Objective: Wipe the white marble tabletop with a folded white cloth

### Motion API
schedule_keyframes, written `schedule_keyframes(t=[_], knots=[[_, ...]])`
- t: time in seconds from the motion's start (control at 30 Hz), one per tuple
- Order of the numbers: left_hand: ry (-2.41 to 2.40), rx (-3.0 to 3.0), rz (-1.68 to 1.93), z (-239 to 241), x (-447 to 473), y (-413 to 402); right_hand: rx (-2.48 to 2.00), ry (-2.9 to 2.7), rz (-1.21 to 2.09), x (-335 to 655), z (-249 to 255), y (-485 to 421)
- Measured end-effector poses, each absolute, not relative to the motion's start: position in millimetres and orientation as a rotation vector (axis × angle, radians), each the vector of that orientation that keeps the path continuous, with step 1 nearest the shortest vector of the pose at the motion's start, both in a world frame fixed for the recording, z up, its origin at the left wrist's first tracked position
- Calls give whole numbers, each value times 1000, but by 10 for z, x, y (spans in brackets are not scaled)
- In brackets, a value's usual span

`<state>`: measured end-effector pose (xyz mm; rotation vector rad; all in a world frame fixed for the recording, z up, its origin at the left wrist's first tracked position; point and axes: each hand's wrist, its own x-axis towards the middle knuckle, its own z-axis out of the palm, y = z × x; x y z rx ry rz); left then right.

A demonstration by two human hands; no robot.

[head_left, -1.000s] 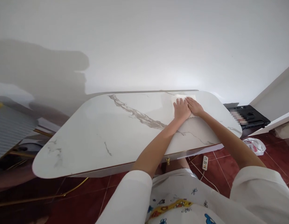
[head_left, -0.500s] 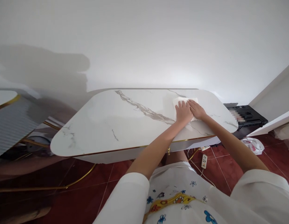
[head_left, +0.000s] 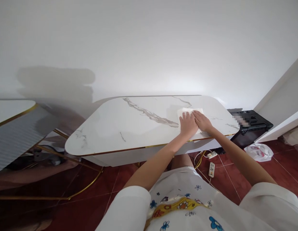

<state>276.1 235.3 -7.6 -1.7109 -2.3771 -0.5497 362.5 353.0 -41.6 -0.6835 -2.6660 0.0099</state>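
A white cloth (head_left: 181, 112) lies flat near the right end of a white marble-patterned tabletop (head_left: 107, 134) with grey-brown veins and a gold edge. Pressed down on the cloth is my left hand (head_left: 188, 124), its fingers stretched out and slightly spread. Beside it my right hand (head_left: 202, 121) also rests on the cloth, fingers straight and slanting left so that the two hands touch. Both palms face down and hide the cloth's middle. Whether the cloth is fabric or paper towel I cannot tell.
A white wall (head_left: 149, 48) rises behind the table. Another gold-edged table (head_left: 14, 110) stands at left, with a curved gold leg (head_left: 86, 187) below. To the right are a black case (head_left: 254, 123) and a plastic bag (head_left: 259, 152). Power strips (head_left: 211, 169) and cords lie on the red floor.
The view has shifted slightly, so the table appears lower and more of the left table shows. Both hands and the cloth have come a little nearer the table's front edge.
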Motion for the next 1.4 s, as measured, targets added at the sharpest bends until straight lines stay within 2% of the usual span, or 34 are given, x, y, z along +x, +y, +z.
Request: schedule_keyframes(t=[0.43,0.8,1.4], knots=[[-2397,-1806,-473,-9,3136,2227,-685,-2705,87,4069,-336,3371],[-2325,-1922,-548,-17,2998,2825,-881,-2647,107,4035,-339,3902],[-2386,-1781,-614,-98,2314,3765,-982,-2590,277,3211,-255,4754]])
